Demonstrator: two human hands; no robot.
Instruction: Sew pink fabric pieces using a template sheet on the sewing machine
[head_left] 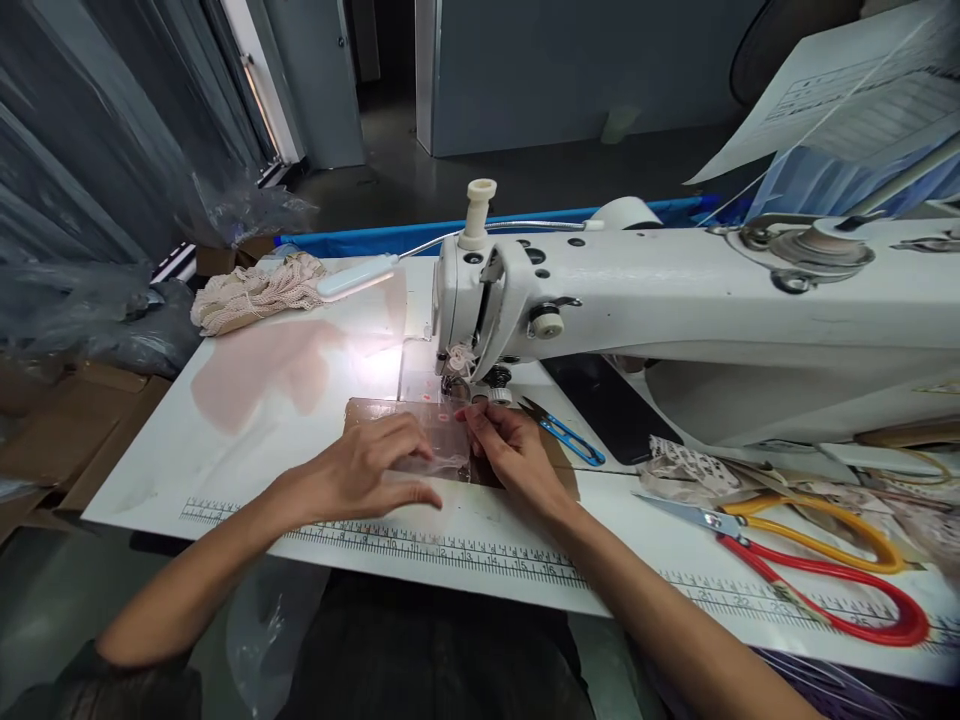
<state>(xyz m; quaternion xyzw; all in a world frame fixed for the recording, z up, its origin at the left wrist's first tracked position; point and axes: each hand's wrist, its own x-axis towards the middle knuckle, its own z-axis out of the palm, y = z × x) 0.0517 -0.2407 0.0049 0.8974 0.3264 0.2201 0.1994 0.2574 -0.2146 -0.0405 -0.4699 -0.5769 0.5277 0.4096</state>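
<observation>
In the head view, a sheer cloth point(448, 440) lies at the centre of the frame, on the bed of a white sewing machine point(615, 300), with its far part close by the needle area. The left hand point(375, 465) is over the left side of the cloth, half open, fingers loosely bent and thumb set apart, gripping nothing (whether its fingertips press on the cloth, I cannot tell). The right hand point(506, 440) is at the cloth's right edge, just below the needle area, its thumb and fingertips brought together in a small pinch on that edge. A small lamp point(358, 278) on a bendy neck throws a bright patch on the white table point(150, 470), left of the needle. At the table's far left corner lies a bundle of pale trim point(259, 292). Just right of the right hand are blue snips point(574, 440), blades towards the needle, and beyond them a black phone point(604, 405). At the lower right, big scissors point(825, 540) with one yellow and one red handle lie beside some lace scraps point(686, 465). A printed ruler point(450, 550) runs along the table's near edge. At the upper right hangs a paper sheet point(825, 90); cardboard point(82, 430) sits at the left edge.
</observation>
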